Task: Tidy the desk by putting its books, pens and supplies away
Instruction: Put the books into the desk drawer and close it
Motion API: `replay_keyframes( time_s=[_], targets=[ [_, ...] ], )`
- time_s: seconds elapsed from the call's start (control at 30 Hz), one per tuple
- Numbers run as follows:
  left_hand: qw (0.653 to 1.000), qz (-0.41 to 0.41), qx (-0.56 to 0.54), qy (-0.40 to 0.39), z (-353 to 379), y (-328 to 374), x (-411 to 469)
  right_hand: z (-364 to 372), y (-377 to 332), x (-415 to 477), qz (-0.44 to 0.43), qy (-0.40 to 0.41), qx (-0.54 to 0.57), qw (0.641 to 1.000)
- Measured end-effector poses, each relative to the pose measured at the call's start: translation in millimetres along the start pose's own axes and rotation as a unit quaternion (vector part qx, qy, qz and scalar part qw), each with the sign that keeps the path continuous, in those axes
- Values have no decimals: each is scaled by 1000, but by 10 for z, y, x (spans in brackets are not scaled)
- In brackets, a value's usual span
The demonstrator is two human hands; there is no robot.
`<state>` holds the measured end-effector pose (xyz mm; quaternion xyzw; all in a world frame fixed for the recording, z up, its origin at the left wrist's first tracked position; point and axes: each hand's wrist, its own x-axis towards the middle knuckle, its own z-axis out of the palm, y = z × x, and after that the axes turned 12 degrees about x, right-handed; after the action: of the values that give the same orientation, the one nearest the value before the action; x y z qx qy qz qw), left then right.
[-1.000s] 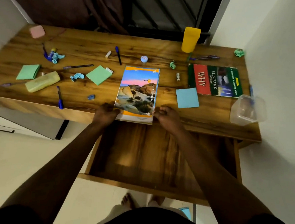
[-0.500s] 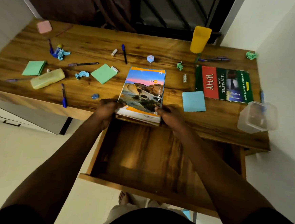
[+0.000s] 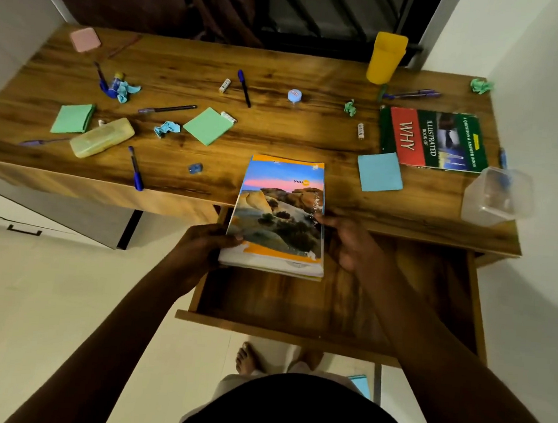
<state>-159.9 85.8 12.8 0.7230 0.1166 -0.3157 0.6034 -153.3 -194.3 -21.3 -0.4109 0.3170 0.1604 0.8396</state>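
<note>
Gripping landscape-cover paperback book [image 3: 279, 216] by both sides: left hand [image 3: 201, 248], right hand [image 3: 347, 241] fingers clamped on edges (half over open wooden drawer [image 3: 431, 290]).

The landscape notebook [image 3: 279, 211] I'm holding by its sides, left hand [image 3: 201, 248] and right hand [image 3: 345, 243], has "you" printed in its pink sky, followed by an orange logo I can't make out. The green and red book [image 3: 433, 139] lying on the tabletop [image 3: 277, 134] reads "WHY" in big letters on the red band, then "ILLUSTRATED BOOK OF", and "A QUESTION & ANSWER BOOK" along its edge. Labels on the small tubes are too small to read.
</note>
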Motion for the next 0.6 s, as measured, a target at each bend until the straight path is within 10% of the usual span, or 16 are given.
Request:
replay_keyframes(
  time_s=[0.6],
  targets=[
    [966, -99, 23, -238, -160, -313, -388, -731, 792, -779, 54, -58, 53, 995]
  ],
)
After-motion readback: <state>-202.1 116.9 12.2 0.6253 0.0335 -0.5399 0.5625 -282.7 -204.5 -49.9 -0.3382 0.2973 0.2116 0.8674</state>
